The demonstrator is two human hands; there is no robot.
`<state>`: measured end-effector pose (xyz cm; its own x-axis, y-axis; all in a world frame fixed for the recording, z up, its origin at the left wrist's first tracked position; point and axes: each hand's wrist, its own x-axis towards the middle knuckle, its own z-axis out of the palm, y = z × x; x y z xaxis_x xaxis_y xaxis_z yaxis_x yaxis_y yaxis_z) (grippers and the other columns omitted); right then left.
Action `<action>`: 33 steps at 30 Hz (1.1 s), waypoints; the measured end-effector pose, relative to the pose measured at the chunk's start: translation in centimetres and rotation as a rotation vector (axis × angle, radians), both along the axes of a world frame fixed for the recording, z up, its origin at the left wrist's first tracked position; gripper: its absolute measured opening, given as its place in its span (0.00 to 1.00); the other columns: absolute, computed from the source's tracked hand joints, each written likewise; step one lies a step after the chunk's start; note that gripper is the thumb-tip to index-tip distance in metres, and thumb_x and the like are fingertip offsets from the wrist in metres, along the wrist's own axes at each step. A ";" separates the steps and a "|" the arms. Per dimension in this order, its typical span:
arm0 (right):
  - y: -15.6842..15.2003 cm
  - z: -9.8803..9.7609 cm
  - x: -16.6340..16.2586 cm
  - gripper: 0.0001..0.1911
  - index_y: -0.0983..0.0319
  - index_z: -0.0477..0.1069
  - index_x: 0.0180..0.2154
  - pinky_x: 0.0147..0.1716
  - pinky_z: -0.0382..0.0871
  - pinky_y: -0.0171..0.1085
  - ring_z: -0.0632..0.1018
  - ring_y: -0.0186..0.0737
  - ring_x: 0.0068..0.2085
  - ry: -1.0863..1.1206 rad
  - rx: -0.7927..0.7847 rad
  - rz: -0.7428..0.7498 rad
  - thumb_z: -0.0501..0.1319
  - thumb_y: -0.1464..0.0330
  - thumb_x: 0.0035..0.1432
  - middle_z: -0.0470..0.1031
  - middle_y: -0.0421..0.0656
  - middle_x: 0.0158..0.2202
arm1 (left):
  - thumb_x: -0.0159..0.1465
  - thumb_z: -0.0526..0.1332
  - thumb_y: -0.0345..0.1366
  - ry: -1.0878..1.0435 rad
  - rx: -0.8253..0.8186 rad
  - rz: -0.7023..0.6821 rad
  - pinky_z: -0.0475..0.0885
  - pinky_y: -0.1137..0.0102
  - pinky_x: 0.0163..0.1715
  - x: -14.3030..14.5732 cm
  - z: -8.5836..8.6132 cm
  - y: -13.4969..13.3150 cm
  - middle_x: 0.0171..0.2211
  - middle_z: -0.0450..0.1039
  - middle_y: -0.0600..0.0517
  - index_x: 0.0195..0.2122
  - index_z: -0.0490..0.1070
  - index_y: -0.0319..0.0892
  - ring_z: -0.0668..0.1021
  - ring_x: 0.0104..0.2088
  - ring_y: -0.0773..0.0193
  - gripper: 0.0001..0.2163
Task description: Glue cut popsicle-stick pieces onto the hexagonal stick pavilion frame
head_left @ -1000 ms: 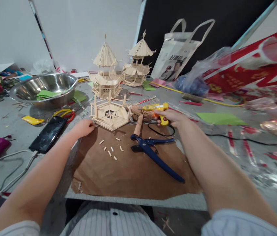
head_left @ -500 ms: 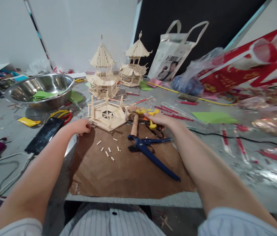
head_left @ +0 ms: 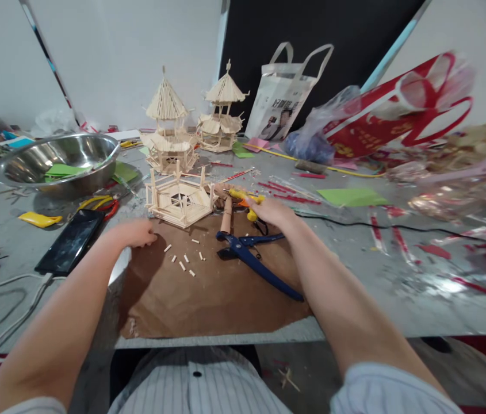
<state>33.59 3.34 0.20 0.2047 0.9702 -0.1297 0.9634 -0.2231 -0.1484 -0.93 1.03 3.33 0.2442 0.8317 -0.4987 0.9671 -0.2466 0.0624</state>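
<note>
My right hand (head_left: 271,211) is closed around a yellow hot glue gun (head_left: 243,196), whose nozzle points left. At the left edge of a brown paper sheet (head_left: 208,310), my left hand (head_left: 138,233) has its fingers curled down; whatever may be in them is hidden. Between and beyond my hands sits a six-sided frame of pale wooden sticks (head_left: 180,201) with short upright posts. Several short cut stick pieces (head_left: 182,265) lie scattered on the paper. Blue-handled cutters (head_left: 264,273) lie with blades parted, below the glue gun and beside a tan roll (head_left: 226,215).
Two stick pagodas (head_left: 167,121) stand behind the frame. To the left are a steel bowl (head_left: 59,161), a phone (head_left: 69,241) on a cable, a yellow-handled knife (head_left: 39,219) and pliers (head_left: 108,207). Bags (head_left: 283,98), green paper (head_left: 350,197) and a black cord (head_left: 381,227) lie right.
The camera view has turned slightly right, so the scene sits further left. My left hand has drawn a little nearer to me, away from the frame. The glue gun stays in my right hand.
</note>
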 end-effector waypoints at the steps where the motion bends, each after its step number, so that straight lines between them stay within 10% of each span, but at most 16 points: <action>1: -0.4 0.1 -0.1 0.43 0.67 0.69 0.48 0.42 0.65 0.42 0.72 0.52 0.48 -0.007 0.001 -0.007 0.34 0.43 0.54 0.71 0.57 0.48 | 0.55 0.52 0.41 0.006 0.001 -0.015 0.66 0.75 0.24 0.1 0.0 -0.2 0.26 0.76 0.49 0.23 0.70 0.40 0.75 0.24 0.65 0.12; 21: -2.9 0.5 -2.0 0.36 0.67 0.73 0.42 0.40 0.66 0.48 0.74 0.58 0.45 -0.123 0.092 -0.008 0.39 0.48 0.57 0.73 0.59 0.42 | 0.57 0.51 0.36 0.164 0.117 -0.223 0.70 0.67 0.36 3.1 0.5 -3.2 0.37 0.76 0.39 0.36 0.76 0.37 0.77 0.36 0.55 0.16; 26: -2.9 0.3 -1.9 0.37 0.67 0.74 0.42 0.39 0.66 0.49 0.74 0.58 0.45 -0.135 0.081 -0.014 0.39 0.47 0.57 0.73 0.59 0.43 | 0.57 0.51 0.36 0.211 0.110 -0.022 0.70 0.65 0.36 1.1 1.2 -2.0 0.37 0.76 0.40 0.37 0.75 0.38 0.77 0.38 0.53 0.15; 33: -2.9 0.3 -1.8 0.37 0.66 0.73 0.44 0.40 0.66 0.48 0.74 0.57 0.45 -0.166 0.073 -0.026 0.38 0.47 0.57 0.73 0.58 0.44 | 0.59 0.47 0.35 0.152 0.669 0.346 0.68 0.62 0.41 -3.4 -0.5 0.8 0.45 0.72 0.40 0.45 0.70 0.39 0.72 0.47 0.50 0.17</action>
<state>31.78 0.39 0.46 0.2429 0.9698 -0.0218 0.9700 -0.2431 -0.0045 -4.33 1.83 2.81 -0.1155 0.9848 0.1300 0.9821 0.1328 -0.1333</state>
